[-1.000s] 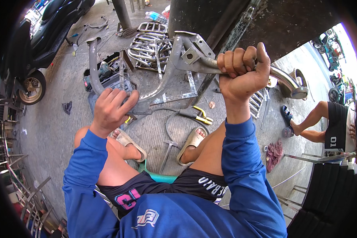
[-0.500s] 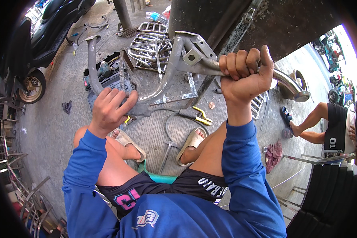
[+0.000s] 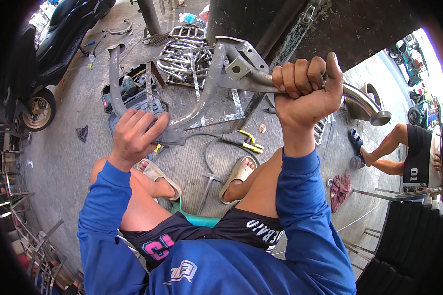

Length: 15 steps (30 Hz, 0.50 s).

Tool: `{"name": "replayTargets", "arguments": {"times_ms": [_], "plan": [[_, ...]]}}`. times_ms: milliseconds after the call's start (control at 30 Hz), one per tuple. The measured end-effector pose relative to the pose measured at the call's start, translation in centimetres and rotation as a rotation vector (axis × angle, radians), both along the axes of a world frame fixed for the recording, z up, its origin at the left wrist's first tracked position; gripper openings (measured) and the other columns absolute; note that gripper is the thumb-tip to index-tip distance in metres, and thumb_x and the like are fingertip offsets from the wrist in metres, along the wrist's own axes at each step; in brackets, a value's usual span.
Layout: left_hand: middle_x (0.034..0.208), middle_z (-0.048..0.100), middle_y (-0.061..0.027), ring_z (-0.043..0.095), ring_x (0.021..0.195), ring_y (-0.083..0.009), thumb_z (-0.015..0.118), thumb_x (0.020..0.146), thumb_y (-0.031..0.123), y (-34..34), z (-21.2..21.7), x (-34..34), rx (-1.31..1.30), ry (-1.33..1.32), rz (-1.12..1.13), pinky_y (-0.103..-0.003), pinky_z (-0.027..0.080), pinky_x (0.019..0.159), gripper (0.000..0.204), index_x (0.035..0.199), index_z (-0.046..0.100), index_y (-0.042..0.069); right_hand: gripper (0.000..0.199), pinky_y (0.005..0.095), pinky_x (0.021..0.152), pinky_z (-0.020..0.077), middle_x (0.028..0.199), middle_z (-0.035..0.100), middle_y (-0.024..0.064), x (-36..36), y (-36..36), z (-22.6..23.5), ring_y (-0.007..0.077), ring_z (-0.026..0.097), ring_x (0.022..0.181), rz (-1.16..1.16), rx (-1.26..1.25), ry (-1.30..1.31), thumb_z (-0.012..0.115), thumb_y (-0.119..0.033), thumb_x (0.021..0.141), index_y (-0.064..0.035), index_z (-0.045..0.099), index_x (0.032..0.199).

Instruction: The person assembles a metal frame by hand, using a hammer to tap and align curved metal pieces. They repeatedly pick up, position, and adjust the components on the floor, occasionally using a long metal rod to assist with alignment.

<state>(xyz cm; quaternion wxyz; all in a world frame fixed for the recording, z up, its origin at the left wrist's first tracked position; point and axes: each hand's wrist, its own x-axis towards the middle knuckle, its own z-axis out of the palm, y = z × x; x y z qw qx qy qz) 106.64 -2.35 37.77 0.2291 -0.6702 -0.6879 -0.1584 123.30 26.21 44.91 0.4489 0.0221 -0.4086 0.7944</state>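
Both hands hold up a bent grey metal tube frame (image 3: 214,81) with welded plates and bolt holes. My left hand (image 3: 139,135) is closed over its lower left bend, close to a flat metal piece. Higher up at the right, my right hand (image 3: 307,88) makes a fist round the straight tube, thumb pointing up. Beyond that fist the tube curves down to a rounded, flanged end (image 3: 380,117). Below the frame, a yellow-jawed welding clamp (image 3: 243,141) lies with its cable on the concrete, and a hammer (image 3: 209,184) lies between my feet.
An open tool case (image 3: 145,101) sits beyond my left hand, near a stack of shiny metal racks (image 3: 184,61). A motorcycle (image 3: 59,49) stands far left. A dark metal sheet (image 3: 359,29) rises behind the frame. At right are another person's legs (image 3: 386,147) and a reddish rag (image 3: 340,191).
My right hand and the frame's flanged end have shifted slightly to the right. My left hand keeps its hold on the lower left bend.
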Motion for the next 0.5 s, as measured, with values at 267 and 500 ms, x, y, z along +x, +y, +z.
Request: {"name": "replayTargets", "arguments": {"times_ms": [267,500], "plan": [[0.082,0.057,-0.0046,0.061,0.076,-0.0251,0.074,0.053,0.01,0.3,0.35,0.02,-0.012,-0.024,-0.018,-0.041,0.049,0.072,0.065,0.118,0.068,0.01,0.054,0.0325,0.048,0.0231,0.049,0.018,-0.0039,0.41,0.1,0.1,0.0115,0.015,0.044,-0.004,-0.006,-0.021,0.044,-0.043,0.103,-0.0183,0.024,0.06],[0.078,0.054,-0.0028,0.06,0.072,-0.0216,0.072,0.062,0.013,0.32,0.7,0.78,0.023,0.022,0.001,-0.036,0.046,0.067,0.052,0.114,0.069,0.011,0.052,0.0326,0.048,0.0236,0.049,0.018,-0.0033,0.66,0.34,-0.25,0.0124,0.014,0.044,0.042,0.01,0.07,0.038,-0.043,0.106,-0.0181,0.025,0.062]]}}
